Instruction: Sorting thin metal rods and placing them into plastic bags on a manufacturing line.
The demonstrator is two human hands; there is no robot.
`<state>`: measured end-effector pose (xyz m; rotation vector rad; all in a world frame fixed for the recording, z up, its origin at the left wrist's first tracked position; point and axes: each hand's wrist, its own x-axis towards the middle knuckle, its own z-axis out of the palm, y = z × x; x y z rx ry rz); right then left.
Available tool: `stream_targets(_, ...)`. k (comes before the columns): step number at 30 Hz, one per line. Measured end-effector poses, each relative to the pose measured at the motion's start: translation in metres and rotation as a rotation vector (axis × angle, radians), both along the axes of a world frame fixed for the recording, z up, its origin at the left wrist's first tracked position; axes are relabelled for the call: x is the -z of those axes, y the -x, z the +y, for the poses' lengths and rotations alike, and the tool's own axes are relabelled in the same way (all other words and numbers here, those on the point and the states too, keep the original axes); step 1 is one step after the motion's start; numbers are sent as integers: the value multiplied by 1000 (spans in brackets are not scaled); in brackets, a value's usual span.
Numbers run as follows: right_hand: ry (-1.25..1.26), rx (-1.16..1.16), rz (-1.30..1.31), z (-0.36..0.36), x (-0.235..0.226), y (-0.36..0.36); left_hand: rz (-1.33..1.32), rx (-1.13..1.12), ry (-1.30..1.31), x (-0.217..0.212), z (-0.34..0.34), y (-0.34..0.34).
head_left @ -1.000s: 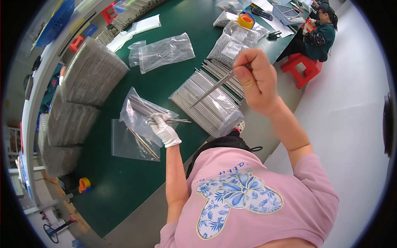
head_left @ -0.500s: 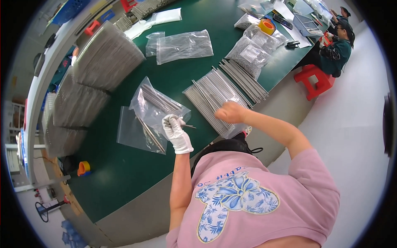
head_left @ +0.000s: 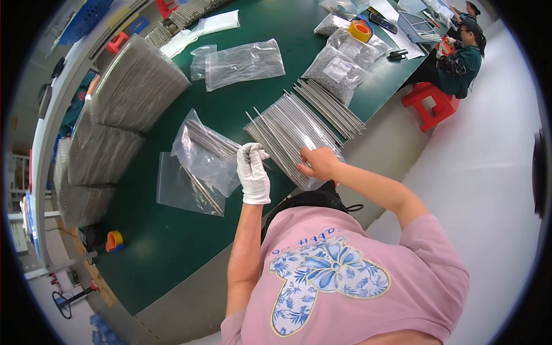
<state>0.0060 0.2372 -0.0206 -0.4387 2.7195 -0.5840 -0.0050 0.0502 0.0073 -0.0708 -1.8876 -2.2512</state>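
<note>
My left hand (head_left: 253,175), in a white glove, is closed around thin metal rods, with a short end showing past the fingers. Beside it, other rods (head_left: 210,138) lie in a clear plastic bag (head_left: 192,155). A second clear bag (head_left: 172,187) sits under that one, with a couple of rods across it. My bare right hand (head_left: 322,164) is over the near right part of a row of grey metal rods (head_left: 287,129) on clear plastic. Its thumb and forefinger are apart; whether they touch the rods is hard to see.
Another rod group (head_left: 330,109) lies right of the row. Bags of small parts (head_left: 336,72) and yellow tape (head_left: 360,30) are behind. Flat clear bags (head_left: 244,63) lie at the far middle, stacked plastic-wrapped bundles (head_left: 138,86) at left. A person (head_left: 463,63) sits by a red stool (head_left: 430,106).
My left hand has moved slightly right and up, away from the bag. My right hand has gone from a closed shape to thumb and forefinger spread above the rods. The view has shifted slightly.
</note>
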Motion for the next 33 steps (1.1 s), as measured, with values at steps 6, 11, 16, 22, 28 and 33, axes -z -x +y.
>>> stream_targets(6,142,118,9,-2,-17,0,2,-9,53,-3,-2,-6)
stream_targets(11,389,102,103,-21,-35,-3,-32,23,5,-2,-12,-9)
stream_targets(16,717,23,370,-48,-92,19,8,46,110,-5,-13,-3)
stream_targets(22,781,-41,438,-69,-114,34,85,23,310,3,-10,-3)
stream_targets(28,681,-111,550,-69,-116,38,66,31,285,3,-8,-3)
stream_targets(33,541,-230,703,-67,-126,40,98,32,297,-3,-7,-3)
